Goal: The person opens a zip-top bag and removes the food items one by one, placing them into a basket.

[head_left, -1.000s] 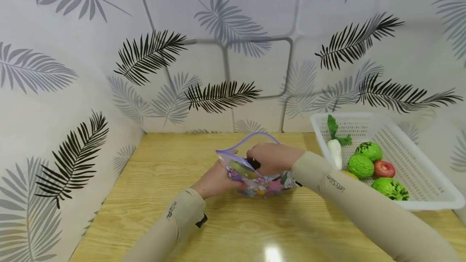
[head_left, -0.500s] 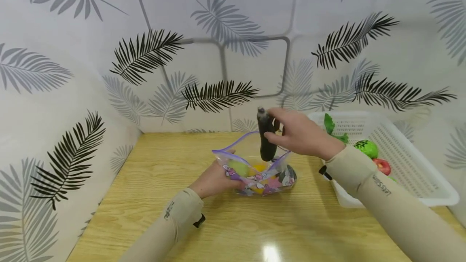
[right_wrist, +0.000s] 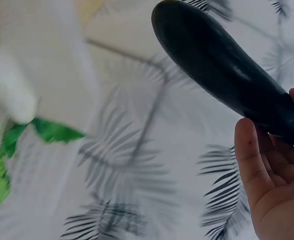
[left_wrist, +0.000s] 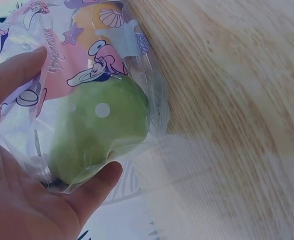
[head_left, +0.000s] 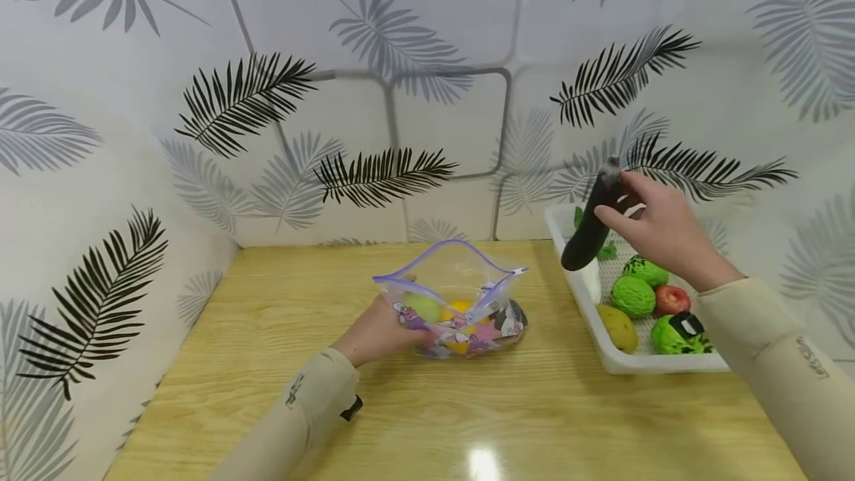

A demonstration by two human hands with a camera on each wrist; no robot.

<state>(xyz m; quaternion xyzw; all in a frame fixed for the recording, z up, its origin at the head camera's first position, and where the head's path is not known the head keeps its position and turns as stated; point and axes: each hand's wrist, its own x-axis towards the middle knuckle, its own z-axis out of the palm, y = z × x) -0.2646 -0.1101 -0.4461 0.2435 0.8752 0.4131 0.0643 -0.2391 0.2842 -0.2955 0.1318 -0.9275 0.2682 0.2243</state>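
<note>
My right hand (head_left: 657, 221) holds a dark eggplant (head_left: 591, 225) near its stem end, between thumb and fingers. The eggplant hangs tilted above the left rim of a white basket (head_left: 657, 365), its rounded end pointing down and left. My left hand (head_left: 377, 332) grips the left side of a clear printed zip bag (head_left: 494, 326) with a purple seal, which stands on the table with its mouth open. Inside the bag, a green fruit (left_wrist: 99, 130) lies close to the left thumb and fingers, with an orange-yellow item (head_left: 459, 310) beside it. Something dark shows at the bag's right end.
Within the basket lie a white radish (head_left: 591, 282) with green leaves, a red apple (head_left: 672, 300), a yellow fruit (head_left: 617, 327) and several bumpy green ones (head_left: 633, 297). A leaf-patterned wall covering (head_left: 461, 132) rises behind the wooden table (head_left: 287, 295).
My right hand has lifted the eggplant up out of the bag and carried it right, to above the basket's edge. The left hand stays at the bag; the view has turned slightly right.
</note>
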